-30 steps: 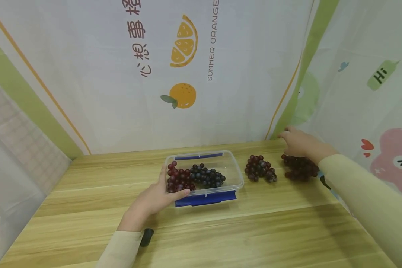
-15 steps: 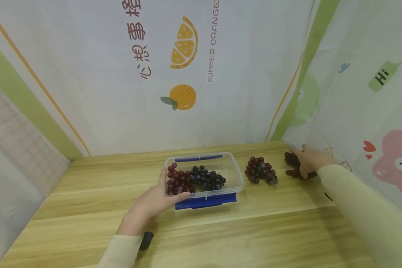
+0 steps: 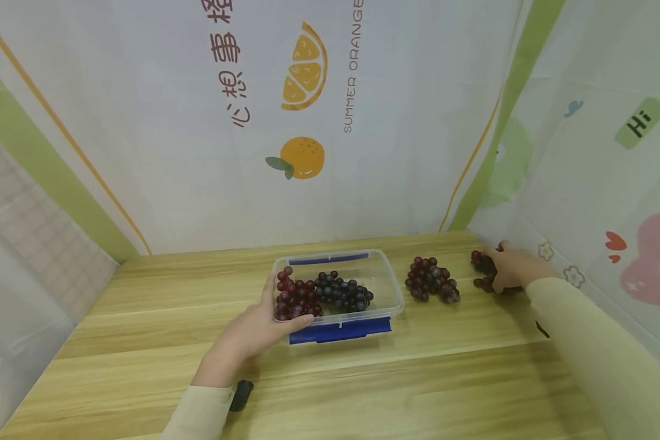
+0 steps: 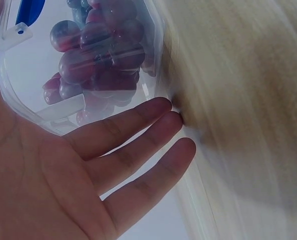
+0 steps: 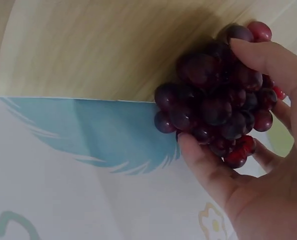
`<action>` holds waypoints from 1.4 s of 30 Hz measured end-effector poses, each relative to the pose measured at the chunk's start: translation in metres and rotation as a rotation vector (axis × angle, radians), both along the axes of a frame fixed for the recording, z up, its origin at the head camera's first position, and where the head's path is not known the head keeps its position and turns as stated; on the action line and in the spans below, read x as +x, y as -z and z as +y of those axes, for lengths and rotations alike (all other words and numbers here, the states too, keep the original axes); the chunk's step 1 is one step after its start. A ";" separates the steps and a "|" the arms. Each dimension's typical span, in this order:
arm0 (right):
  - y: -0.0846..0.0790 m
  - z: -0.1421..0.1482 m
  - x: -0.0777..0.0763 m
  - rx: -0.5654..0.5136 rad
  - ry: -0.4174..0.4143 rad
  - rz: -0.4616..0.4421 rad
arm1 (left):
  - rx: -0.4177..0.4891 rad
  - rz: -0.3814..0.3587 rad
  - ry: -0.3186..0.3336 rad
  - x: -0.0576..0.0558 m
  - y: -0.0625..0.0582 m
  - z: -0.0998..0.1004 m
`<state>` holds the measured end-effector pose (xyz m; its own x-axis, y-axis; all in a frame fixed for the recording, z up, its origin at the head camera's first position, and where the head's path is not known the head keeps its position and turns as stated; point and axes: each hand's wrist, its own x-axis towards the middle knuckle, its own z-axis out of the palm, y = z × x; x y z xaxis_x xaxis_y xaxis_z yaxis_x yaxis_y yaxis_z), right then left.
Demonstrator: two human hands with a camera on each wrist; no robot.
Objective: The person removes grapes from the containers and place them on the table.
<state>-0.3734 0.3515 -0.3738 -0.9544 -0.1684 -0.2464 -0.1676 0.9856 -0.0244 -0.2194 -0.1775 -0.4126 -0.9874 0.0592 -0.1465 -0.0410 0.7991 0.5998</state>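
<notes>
A clear plastic food container [image 3: 393, 278] with blue clips stands in the middle of the head view. It holds a bunch of red grapes [image 3: 297, 298] and a bunch of black grapes [image 3: 345, 294]. My left hand [image 3: 253, 325] rests against its left end, thumb along the near rim; in the left wrist view, three straight fingers [image 4: 133, 155] lie beside the wall. Far right, my right hand [image 3: 516, 269] grips a dark red grape bunch [image 5: 213, 107], fingers and thumb spread round it, its underside hidden. Between container and right hand lies another bunch of grapes [image 3: 430, 279].
The wooden tabletop [image 3: 363, 391] ends at a printed cloth [image 3: 396, 183] at the back and another printed cloth [image 3: 627, 201] on the right, close beside my right hand. A small black object [image 3: 241, 395] shows at my left wrist.
My right hand has come down from above the far right bunch and taken hold of it. The left hand stays at the container.
</notes>
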 end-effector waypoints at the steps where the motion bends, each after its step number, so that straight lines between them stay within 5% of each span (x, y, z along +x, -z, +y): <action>1: 0.001 0.001 -0.001 0.005 -0.011 0.014 | 0.000 -0.001 0.002 0.000 0.000 0.000; 14: 0.005 -0.001 -0.003 -0.001 -0.126 0.114 | 0.004 0.007 0.006 0.000 0.000 -0.001; 32: -0.020 -0.009 0.007 -0.119 -0.169 -0.045 | 0.019 0.007 0.009 0.001 -0.001 0.000; 42: -0.029 -0.021 0.010 -0.057 -0.205 -0.045 | 0.015 0.004 0.007 0.001 0.001 -0.001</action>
<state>-0.3638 0.3301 -0.3447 -0.8869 -0.3725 -0.2731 -0.3617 0.9278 -0.0908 -0.2187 -0.1788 -0.4134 -0.9875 0.0681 -0.1420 -0.0334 0.7903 0.6117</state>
